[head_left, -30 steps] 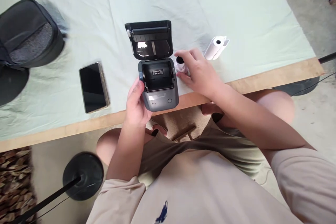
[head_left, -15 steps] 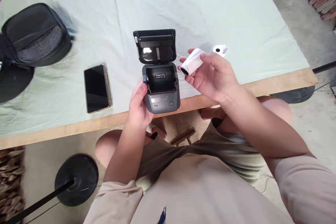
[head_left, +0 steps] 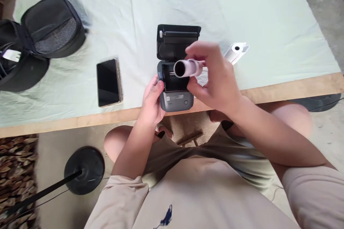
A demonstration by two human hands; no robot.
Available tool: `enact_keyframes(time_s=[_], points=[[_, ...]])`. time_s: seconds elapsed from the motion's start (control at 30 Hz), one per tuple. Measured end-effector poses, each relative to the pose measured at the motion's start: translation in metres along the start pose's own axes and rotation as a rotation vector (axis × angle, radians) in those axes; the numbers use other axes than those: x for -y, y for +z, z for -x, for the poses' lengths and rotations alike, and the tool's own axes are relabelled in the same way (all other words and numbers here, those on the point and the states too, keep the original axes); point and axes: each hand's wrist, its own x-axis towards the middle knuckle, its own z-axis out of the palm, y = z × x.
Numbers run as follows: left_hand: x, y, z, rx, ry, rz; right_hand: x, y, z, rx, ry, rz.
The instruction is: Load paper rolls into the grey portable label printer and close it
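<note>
A dark grey label printer (head_left: 176, 101) stands at the table's front edge with its lid (head_left: 178, 30) raised and its paper bay uncovered. Wrapped around its left side is my left hand (head_left: 153, 100), thumb on the front corner. My right hand (head_left: 215, 78) pinches a white paper roll (head_left: 192, 68) between thumb and fingers, above the bay's right part. The roll's dark hollow core faces me, and it hides some of the bay and lid. Right of that hand, a second white paper roll (head_left: 235, 53) lies on the cloth with a loose end.
A phone (head_left: 109, 82) lies left of the printer, dark screen up. Farther left sits an unzipped black case (head_left: 53, 25) with cables inside. Pale cloth (head_left: 145, 0) covers the table, whose wooden edge (head_left: 80, 120) runs in front of me. A black round stand base (head_left: 84, 171) is on the floor.
My right hand has turned over and brought the paper roll left, from beside the printer to above its bay. The view has shifted a little; my left hand keeps its hold.
</note>
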Motion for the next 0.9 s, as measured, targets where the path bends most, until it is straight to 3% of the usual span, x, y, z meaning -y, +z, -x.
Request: enact_keyframes(time_s=[0.17,0.43,0.67,0.9], points=[[0.0,0.003,0.002,0.033,-0.007,0.015,-0.006,0.012,0.001,0.067,0.011,0.424],[0.001,0.003,0.002,0.01,-0.007,0.031,-0.007,0.01,0.005,-0.058,-0.165,0.226],[0.0,0.004,0.003,0.04,-0.031,0.058,-0.017,0.009,0.007,-0.004,-0.154,0.427],[0.001,0.003,0.0,0.021,-0.039,0.108,-0.008,0.02,0.011,-0.162,-0.319,0.365]])
